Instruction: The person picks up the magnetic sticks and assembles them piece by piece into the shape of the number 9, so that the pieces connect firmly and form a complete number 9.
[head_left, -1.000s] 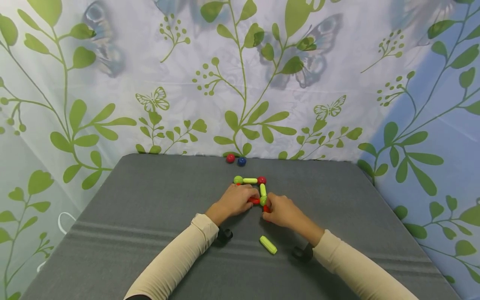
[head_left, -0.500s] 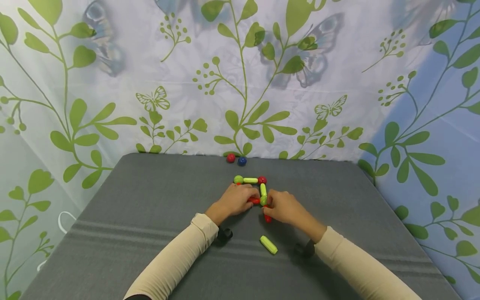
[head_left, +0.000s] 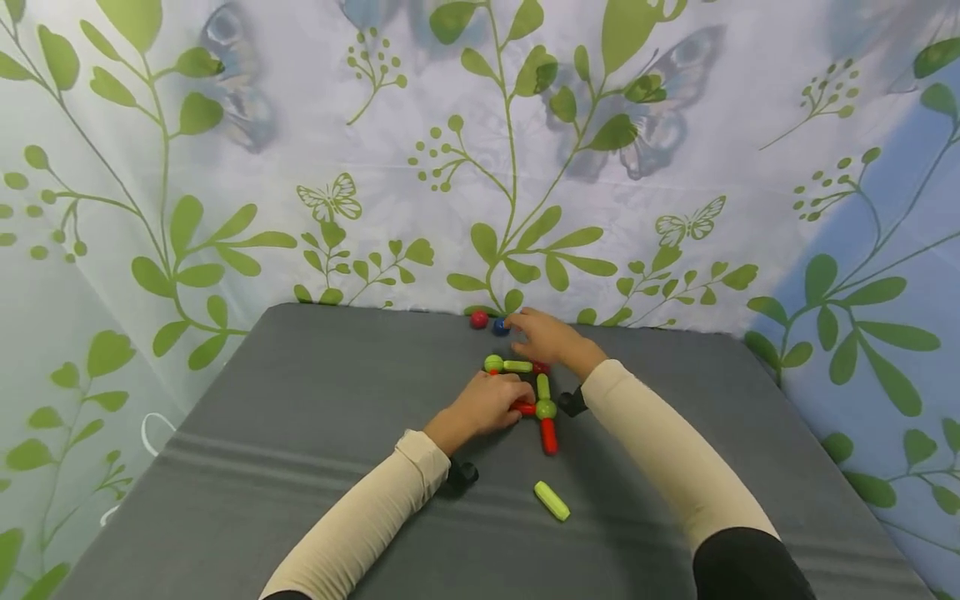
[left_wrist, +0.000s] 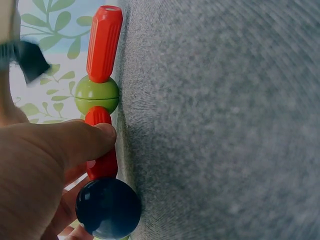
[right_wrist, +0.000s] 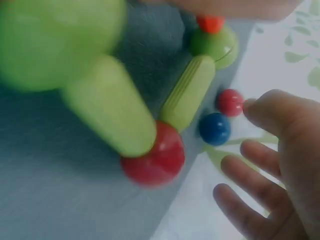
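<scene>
My left hand (head_left: 491, 404) pinches a red stick (left_wrist: 99, 116) between thumb and fingers. That stick joins a dark blue ball (left_wrist: 107, 207) to a green ball (left_wrist: 97, 95). Another red stick (head_left: 549, 436) points out of the green ball toward the near side. A yellow-green stick (head_left: 543, 386) runs from this ball to a red ball (head_left: 540, 367), and a second yellow-green stick (head_left: 517, 366) links on to another green ball (head_left: 493, 363). Over the far side, my right hand (head_left: 551, 337) reaches with spread fingers, holding nothing, close to a loose blue ball (right_wrist: 215, 128).
A loose red ball (head_left: 479, 319) lies left of the loose blue ball at the table's back edge. Nearer the front lies a single yellow-green stick (head_left: 552, 501). The grey table (head_left: 337, 400) ends at a hanging leaf-print cloth (head_left: 420, 208).
My right hand has let go of the near red stick, which stays attached to the green ball, and has moved away toward the loose balls. My left hand keeps its grip.
</scene>
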